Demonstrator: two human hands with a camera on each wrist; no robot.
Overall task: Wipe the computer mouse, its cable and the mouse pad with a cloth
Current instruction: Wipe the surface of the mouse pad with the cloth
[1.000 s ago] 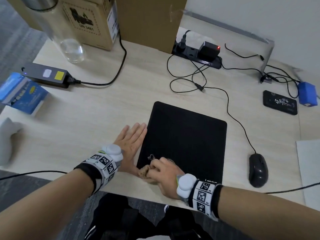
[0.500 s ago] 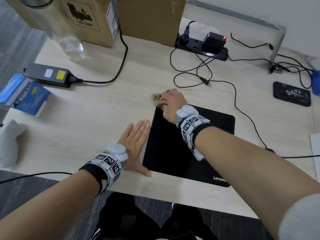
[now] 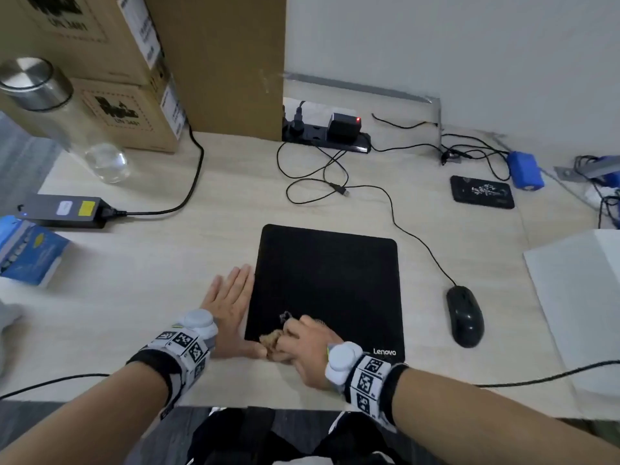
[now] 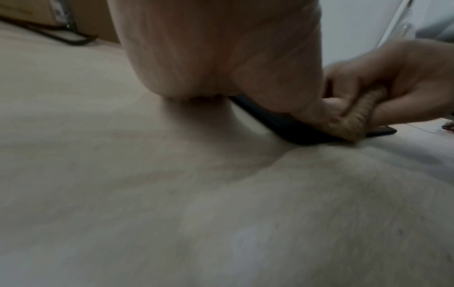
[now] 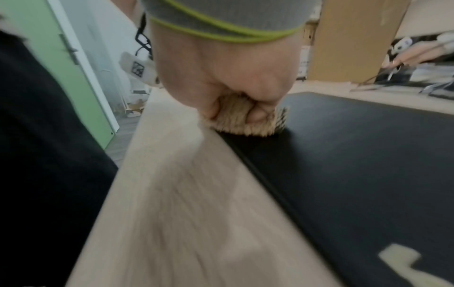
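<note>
A black mouse pad lies flat in the middle of the desk. My right hand grips a bunched tan cloth and presses it on the pad's near left corner; the cloth bulges under my curled fingers, and the cloth shows on the pad's edge. My left hand lies flat on the desk against the pad's left edge, fingers straight. The black mouse sits to the right of the pad, its thin cable running back in loops.
A power strip with plugs sits at the back, cardboard boxes and a glass bottle at back left. A power adapter and blue packet lie left. A black case, blue battery and white sheet lie right.
My right hand has drawn the cloth from the pad's far left corner back down to its near left corner. The left hand has stayed flat at the pad's left edge.
</note>
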